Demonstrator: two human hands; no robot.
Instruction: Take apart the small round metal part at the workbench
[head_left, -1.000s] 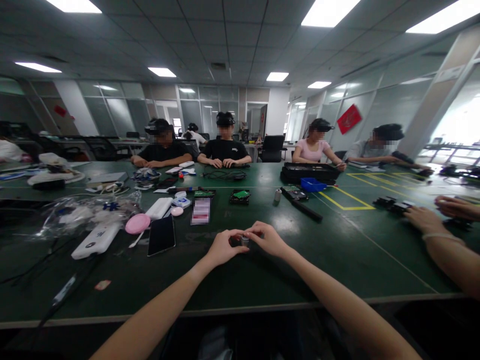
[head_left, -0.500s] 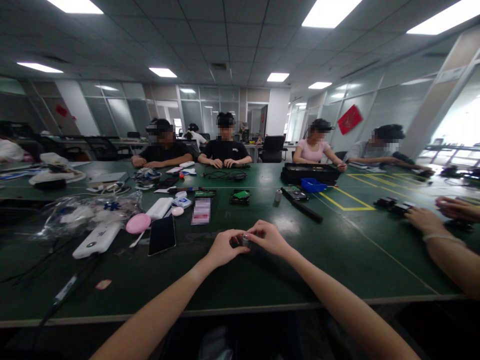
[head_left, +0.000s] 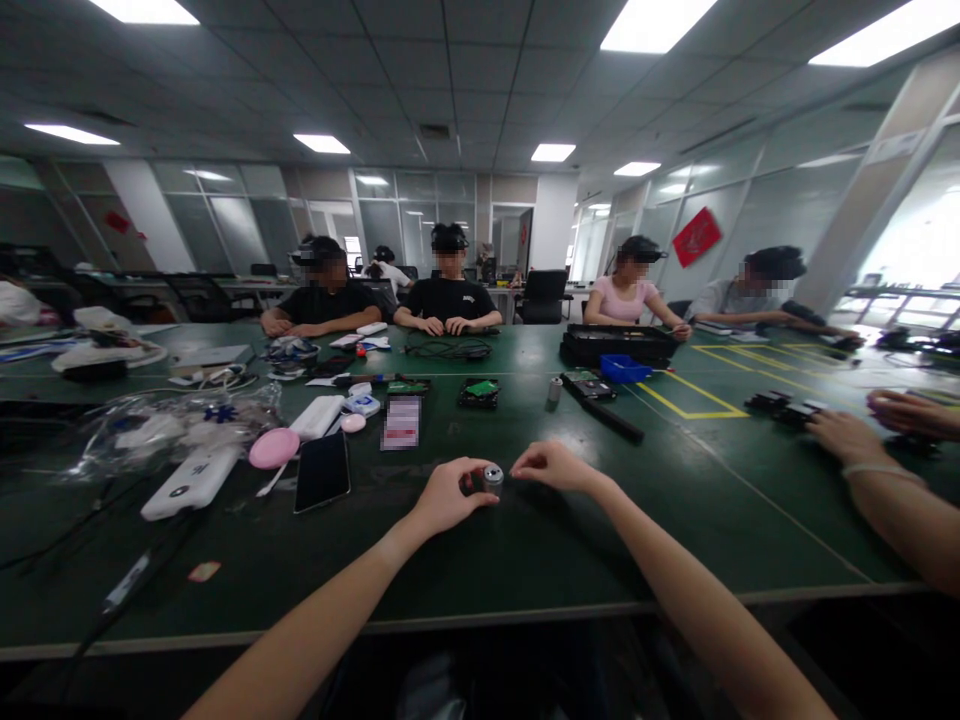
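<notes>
My left hand (head_left: 448, 494) is curled around a small silver cylinder (head_left: 493, 476) with a dark hole in its top, holding it just above the green table (head_left: 525, 540). My right hand (head_left: 553, 465) sits a little to the right of the cylinder, fingers pinched together at the tips, apart from it. What the pinch holds, if anything, is too small to see. Both forearms reach in from the lower edge of the view.
A black phone (head_left: 322, 470), a pink round case (head_left: 274, 448), white devices (head_left: 191, 480) and plastic bags (head_left: 172, 425) lie at left. A black tool (head_left: 611, 420), blue tray (head_left: 624, 369) and black case (head_left: 616, 345) lie beyond. Another person's hands (head_left: 851, 435) work at right; several people sit opposite.
My right hand has come off the cylinder and drawn slightly right, leaving the cylinder's top exposed. My left hand keeps its hold.
</notes>
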